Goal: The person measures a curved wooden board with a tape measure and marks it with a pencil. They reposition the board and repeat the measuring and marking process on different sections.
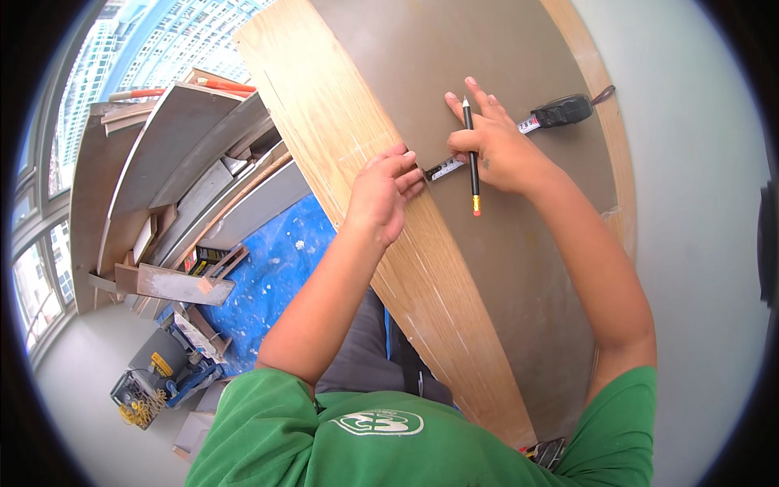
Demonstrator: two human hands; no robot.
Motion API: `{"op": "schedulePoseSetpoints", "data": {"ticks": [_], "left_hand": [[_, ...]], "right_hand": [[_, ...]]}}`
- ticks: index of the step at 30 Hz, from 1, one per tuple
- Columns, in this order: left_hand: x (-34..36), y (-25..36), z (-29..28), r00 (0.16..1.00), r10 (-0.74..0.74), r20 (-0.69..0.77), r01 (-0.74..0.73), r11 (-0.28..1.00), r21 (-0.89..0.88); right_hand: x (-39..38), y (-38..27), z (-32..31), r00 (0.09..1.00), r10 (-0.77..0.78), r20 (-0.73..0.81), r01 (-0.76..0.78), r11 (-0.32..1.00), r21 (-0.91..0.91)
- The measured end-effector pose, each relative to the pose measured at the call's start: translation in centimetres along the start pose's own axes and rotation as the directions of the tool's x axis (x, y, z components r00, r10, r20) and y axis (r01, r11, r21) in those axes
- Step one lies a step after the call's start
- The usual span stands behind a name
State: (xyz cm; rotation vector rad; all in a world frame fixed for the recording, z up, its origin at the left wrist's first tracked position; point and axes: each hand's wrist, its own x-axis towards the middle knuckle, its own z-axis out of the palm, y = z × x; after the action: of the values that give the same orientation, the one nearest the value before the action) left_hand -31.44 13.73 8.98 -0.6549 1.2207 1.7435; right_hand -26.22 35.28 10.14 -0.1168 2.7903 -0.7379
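Observation:
A tape measure (565,110) with a black case lies on the brown panel (519,268), its blade drawn out to the left. My left hand (381,196) is at the inner edge of a light wooden board (438,284), its bent fingertips at the end of the blade. Across the blade rests my right hand (505,152), with a black pencil (472,174) held between thumb and fingers, its point away from me and its eraser toward me. Two of its fingers stretch out over the panel. The right palm hides the middle of the blade.
Offcut boards (174,154) lean in a stack by the window on the left. A blue sheet (276,260) covers the floor there. A grey machine with a yellow cord (150,373) stands at the lower left. A pale wall (690,243) runs along the right.

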Motion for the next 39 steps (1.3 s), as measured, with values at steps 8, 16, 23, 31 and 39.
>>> {"op": "schedulePoseSetpoints", "data": {"ticks": [8, 16, 23, 31, 39], "left_hand": [[0.2, -1.5, -0.3, 0.989, 0.089, 0.115, -0.103, 0.987, 0.122], [1.4, -3.6, -0.5, 0.938, 0.317, 0.14, -0.341, 0.918, 0.203], [1.8, -4.5, -0.6, 0.892, 0.423, 0.159, -0.451, 0.848, 0.277], [1.6, -4.2, -0.7, 0.895, 0.415, 0.16, -0.445, 0.838, 0.316], [1.8, -4.3, -0.7, 0.889, 0.425, 0.169, -0.457, 0.829, 0.323]], "right_hand": [[0.4, -0.8, 0.2, 0.999, -0.016, -0.035, 0.014, 0.998, -0.056], [0.1, -0.6, 0.8, 0.994, -0.049, -0.096, 0.035, 0.99, -0.137], [-1.8, 0.8, 0.7, 0.855, 0.073, -0.514, -0.006, 0.991, 0.132], [-5.9, 3.8, -2.1, 0.769, -0.168, -0.617, -0.05, 0.946, -0.32], [-5.9, 6.3, -2.4, 0.732, 0.134, -0.668, -0.229, 0.972, -0.057]]}}
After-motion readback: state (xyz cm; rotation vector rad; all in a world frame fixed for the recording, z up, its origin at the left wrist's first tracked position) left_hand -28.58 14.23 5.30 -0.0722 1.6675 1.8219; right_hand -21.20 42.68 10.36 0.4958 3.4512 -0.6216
